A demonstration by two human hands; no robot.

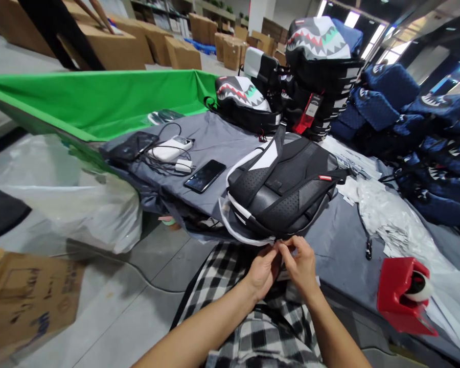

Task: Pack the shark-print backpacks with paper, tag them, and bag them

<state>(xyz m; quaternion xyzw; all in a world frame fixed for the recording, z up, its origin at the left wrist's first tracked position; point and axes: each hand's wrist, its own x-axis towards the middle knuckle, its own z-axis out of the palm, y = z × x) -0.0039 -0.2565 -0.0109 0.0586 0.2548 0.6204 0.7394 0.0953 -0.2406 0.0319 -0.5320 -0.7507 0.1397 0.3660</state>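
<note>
A black backpack with white side trim lies on the grey-covered table, its straps facing up. At its near edge my left hand and my right hand meet, fingertips pinched together. Whatever is between the fingers is too small and covered to make out. A white band curves around the backpack's left side and ends close to my fingertips. Left of the backpack lies a black phone.
Behind the backpack stand stacked shark-mouth backpacks; blue ones are piled right. A red tape dispenser and a clear plastic bag lie at right. A white device with cables lies left, near a green-lined bin.
</note>
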